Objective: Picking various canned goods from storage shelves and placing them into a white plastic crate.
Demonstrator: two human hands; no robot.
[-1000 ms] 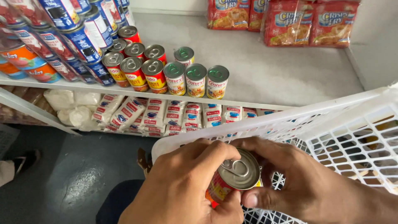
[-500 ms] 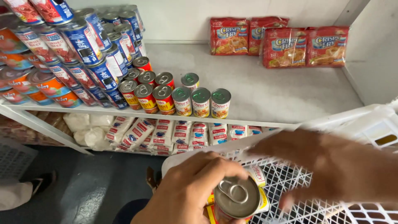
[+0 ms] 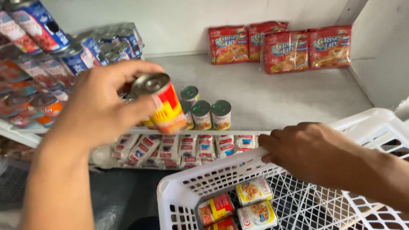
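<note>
My left hand [image 3: 100,106] is shut on a red and yellow tin can [image 3: 164,104], held tilted in the air just in front of the white shelf [image 3: 272,93]. Behind the can stand small cans with green lids [image 3: 204,111] in rows on the shelf. My right hand [image 3: 313,151] rests with curled fingers on the rim of a white plastic basket [image 3: 204,183]. Several more cans [image 3: 238,208] lie on their sides in the basket's bottom.
Blue and red cans [image 3: 81,51] are stacked at the shelf's left. Red snack packets [image 3: 281,44] lean against the back wall. Small packets [image 3: 183,147] fill the shelf below. A white side wall [image 3: 381,51] closes the right end.
My left hand has lifted the can out of the basket and up toward the shelf. My right hand let go of the can and came down on the basket's rim.
</note>
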